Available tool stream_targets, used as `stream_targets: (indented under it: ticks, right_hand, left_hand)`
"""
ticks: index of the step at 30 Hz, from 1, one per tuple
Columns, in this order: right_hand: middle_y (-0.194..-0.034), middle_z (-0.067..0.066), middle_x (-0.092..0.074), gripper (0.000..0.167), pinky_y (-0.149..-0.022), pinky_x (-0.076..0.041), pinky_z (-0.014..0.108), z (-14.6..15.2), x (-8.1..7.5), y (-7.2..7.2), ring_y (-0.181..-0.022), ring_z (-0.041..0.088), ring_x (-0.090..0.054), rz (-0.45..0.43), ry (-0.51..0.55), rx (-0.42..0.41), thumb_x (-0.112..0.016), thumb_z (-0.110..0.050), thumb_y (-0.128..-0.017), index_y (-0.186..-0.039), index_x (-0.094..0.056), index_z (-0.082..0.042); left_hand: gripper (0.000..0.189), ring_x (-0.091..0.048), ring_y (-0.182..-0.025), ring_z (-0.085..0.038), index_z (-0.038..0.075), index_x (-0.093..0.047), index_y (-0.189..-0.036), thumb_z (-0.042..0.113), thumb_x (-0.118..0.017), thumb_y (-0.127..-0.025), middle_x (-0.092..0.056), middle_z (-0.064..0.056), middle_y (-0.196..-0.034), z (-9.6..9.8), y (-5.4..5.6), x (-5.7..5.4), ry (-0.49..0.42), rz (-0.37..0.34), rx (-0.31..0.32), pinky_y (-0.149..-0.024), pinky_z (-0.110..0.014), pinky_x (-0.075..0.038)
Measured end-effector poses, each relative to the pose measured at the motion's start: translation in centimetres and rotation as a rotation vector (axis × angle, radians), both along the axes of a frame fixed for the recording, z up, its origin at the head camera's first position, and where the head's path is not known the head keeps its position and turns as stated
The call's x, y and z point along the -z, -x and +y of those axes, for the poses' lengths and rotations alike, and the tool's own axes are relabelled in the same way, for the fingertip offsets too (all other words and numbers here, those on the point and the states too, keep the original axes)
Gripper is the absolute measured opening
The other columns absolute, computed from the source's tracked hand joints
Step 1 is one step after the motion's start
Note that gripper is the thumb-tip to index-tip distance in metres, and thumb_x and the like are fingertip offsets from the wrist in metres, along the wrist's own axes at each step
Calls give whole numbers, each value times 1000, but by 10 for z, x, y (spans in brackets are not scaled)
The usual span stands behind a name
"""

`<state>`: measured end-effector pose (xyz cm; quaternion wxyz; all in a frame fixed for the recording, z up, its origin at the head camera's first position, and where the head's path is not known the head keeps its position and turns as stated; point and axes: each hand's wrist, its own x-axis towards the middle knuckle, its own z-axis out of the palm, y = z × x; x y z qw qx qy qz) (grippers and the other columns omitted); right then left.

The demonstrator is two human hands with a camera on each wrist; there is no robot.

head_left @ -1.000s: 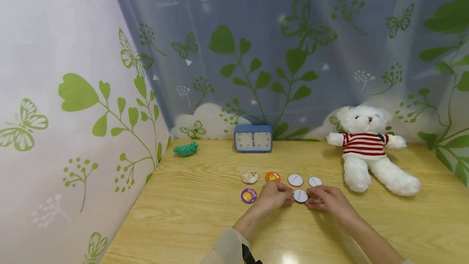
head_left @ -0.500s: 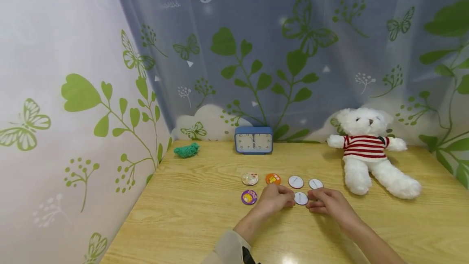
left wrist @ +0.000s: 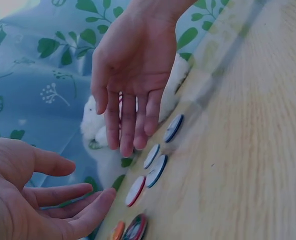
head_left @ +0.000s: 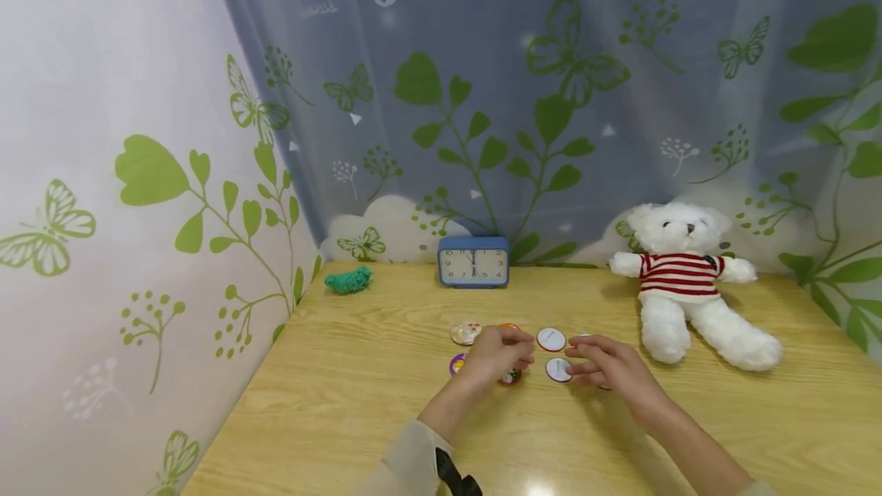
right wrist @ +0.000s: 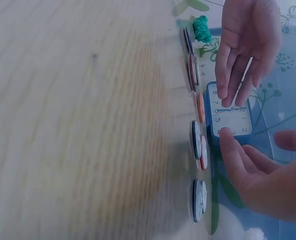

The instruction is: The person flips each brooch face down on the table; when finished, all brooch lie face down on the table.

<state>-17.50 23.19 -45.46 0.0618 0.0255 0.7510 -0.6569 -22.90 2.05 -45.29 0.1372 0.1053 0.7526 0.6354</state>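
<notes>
Round pin badges lie in two rows on the wooden table. My left hand (head_left: 491,356) hovers over the left badges with relaxed, apart fingers, holding nothing. It partly covers an orange badge (head_left: 510,326), a purple badge (head_left: 457,363) and a dark red-rimmed badge (head_left: 511,377). A cream badge (head_left: 465,333) shows just behind it. My right hand (head_left: 615,370) is above the right badges, fingers loosely spread and holding nothing. Its fingertips are near a white-backed badge (head_left: 558,370); another white-backed badge (head_left: 550,339) lies behind that one. Further badges are partly hidden under this hand.
A blue alarm clock (head_left: 473,262) stands at the back of the table (head_left: 331,396). Left of it lies a green yarn bundle (head_left: 348,280). A white teddy bear (head_left: 682,282) in a striped shirt sits at the back right, against the patterned curtain (head_left: 482,21).
My left hand has moved left, away from the front white-backed badge, and now covers part of the left badges. My right hand has shifted slightly left, its fingers more spread.
</notes>
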Motion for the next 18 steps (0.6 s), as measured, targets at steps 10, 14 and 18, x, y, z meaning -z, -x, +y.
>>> stream_targets:
  ticks: [10, 14, 18]
  right_hand:
    - [-132, 23, -65, 50, -92, -61, 41, -22, 6, 5, -105, 26, -72, -1, 71, -90, -52, -23, -110, -144, -47, 14]
    - [-132, 24, -65, 51, -90, -62, 42, -33, 9, 7, -106, 29, -73, -1, 93, -115, -52, -22, -110, -145, -46, 14]
    - [-133, 28, -64, 53, -88, -62, 41, -41, 10, 10, -106, 32, -73, 3, 81, -123, -53, -22, -109, -144, -44, 16]
  left_hand:
    - [25, -75, -97, -33, -8, -72, -116, 9, -68, -98, -75, -20, -109, -30, 6, -7, 51, 11, -42, -85, -42, -63]
    - [26, -76, -97, -32, -8, -72, -117, 10, -68, -99, -74, -21, -112, -40, 6, -7, 82, 8, -45, -86, -43, -63]
    - [23, -75, -92, -33, -8, -73, -114, 7, -69, -97, -72, -22, -116, -49, 5, -5, 100, 17, -60, -84, -40, -63]
